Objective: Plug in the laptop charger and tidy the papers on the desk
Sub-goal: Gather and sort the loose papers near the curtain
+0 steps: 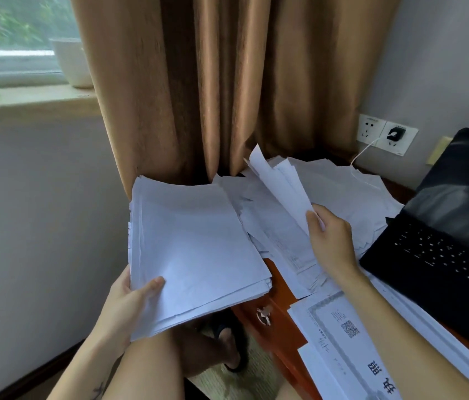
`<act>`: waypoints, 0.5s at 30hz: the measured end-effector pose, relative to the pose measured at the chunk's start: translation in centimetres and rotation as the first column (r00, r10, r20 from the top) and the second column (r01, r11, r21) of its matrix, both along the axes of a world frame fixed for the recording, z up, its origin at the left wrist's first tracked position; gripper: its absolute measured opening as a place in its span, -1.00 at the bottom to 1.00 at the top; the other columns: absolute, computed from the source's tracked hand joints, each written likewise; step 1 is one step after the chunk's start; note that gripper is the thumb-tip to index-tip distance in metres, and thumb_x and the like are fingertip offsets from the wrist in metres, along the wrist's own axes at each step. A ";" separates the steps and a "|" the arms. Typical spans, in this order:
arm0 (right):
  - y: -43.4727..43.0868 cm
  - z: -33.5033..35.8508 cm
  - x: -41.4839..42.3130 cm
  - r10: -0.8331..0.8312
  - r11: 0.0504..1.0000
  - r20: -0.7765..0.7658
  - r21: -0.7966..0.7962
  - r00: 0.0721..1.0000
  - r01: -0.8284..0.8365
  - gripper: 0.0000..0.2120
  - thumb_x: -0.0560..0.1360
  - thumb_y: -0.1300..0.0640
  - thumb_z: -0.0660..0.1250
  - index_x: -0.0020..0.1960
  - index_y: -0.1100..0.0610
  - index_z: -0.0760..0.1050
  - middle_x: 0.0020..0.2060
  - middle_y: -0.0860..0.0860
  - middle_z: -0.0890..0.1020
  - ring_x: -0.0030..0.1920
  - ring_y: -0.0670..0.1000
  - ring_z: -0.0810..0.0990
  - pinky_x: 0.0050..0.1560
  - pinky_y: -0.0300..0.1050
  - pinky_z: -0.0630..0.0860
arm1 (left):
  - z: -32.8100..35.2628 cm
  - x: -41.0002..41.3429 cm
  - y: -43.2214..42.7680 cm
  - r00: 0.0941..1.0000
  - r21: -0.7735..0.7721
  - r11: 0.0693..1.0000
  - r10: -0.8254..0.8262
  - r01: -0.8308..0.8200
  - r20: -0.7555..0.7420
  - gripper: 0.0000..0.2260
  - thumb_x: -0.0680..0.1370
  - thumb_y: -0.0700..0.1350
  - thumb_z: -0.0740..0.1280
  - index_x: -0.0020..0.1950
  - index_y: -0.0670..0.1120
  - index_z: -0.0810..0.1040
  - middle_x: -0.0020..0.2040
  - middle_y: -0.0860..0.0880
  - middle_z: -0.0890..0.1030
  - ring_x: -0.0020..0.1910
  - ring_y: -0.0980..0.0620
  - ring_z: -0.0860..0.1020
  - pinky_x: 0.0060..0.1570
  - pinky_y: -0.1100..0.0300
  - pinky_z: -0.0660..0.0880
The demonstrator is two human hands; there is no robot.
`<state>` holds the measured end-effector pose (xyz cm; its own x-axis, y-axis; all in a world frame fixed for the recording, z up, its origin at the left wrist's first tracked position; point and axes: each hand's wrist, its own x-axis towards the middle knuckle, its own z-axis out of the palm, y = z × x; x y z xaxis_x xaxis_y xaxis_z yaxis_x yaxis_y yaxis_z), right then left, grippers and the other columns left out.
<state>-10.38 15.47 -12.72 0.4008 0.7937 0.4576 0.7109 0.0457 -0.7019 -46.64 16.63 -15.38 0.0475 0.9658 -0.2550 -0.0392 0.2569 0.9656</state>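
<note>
My left hand [129, 298] grips a thick stack of white papers [196, 249] by its near left corner, held out beyond the left edge of the desk. My right hand [331, 241] pinches a few loose sheets [279, 180] lifted off the heap of scattered papers [343, 186] on the desk. A black charger plug [396, 133] sits in the white wall socket [386, 134], and its white cable [363, 153] runs down over the papers toward the open black laptop [452, 241] at the right.
A red-brown wooden desk [279, 321] with a drawer handle is below the papers. A certificate sheet with a QR code [348, 330] lies at its near edge. Brown curtains [221, 82] hang behind. A windowsill with a white pot [72, 62] is at the left. My legs and a sandalled foot [227, 345] are below.
</note>
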 end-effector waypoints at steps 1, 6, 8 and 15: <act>0.0 0.2 0.0 0.030 1.000 -0.122 -0.004 0.992 -0.031 -0.78 0.68 0.14 0.20 0.16 0.15 0.61 -0.02 0.02 0.70 -0.01 0.00 0.66 0.02 -0.17 0.57 | 0.1 0.3 -0.1 1.000 -0.002 1.000 0.005 -0.005 0.009 -0.68 0.61 -0.30 0.41 0.23 0.09 0.59 0.06 0.05 0.76 0.08 -0.05 0.71 0.06 0.03 0.58; 0.0 0.9 -0.5 0.137 0.989 -0.484 0.017 0.864 -0.147 -0.79 0.66 0.16 0.26 -0.07 0.09 0.64 -0.08 0.12 0.70 -0.13 -0.02 0.58 -0.01 -0.12 0.47 | 0.6 1.5 -1.3 0.999 -0.003 0.999 0.037 -0.036 0.026 -0.69 0.61 -0.32 0.40 0.22 0.06 0.59 0.03 0.05 0.76 0.00 -0.01 0.73 0.01 0.04 0.59; -0.2 1.4 -0.8 0.137 0.988 -0.623 0.030 0.770 -0.151 -0.81 0.65 0.15 0.29 -0.06 0.09 0.65 -0.08 0.08 0.72 -0.09 -0.04 0.61 -0.01 -0.11 0.50 | 0.8 1.8 -1.8 0.998 -0.005 0.999 0.050 -0.050 0.031 -0.69 0.61 -0.31 0.40 0.21 0.06 0.58 0.02 0.05 0.76 -0.04 0.01 0.73 -0.04 0.06 0.59; 0.3 1.0 -3.2 0.124 0.962 -0.848 -0.025 0.515 -0.274 -0.80 0.62 0.05 0.33 0.19 0.05 0.66 0.04 -0.05 0.74 0.07 0.03 0.69 0.05 -0.04 0.61 | 1.4 1.5 -3.4 0.994 -0.004 0.995 0.103 -0.103 0.035 -0.65 0.60 -0.28 0.42 0.35 0.00 0.54 0.16 -0.06 0.72 0.09 -0.14 0.70 0.04 -0.02 0.60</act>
<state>-13.59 15.80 -11.76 0.3611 0.9251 -0.1176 -0.2160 -0.0397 -0.9756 -45.17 13.19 -13.95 -0.0428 0.9655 -0.2568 -0.0993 0.2516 0.9627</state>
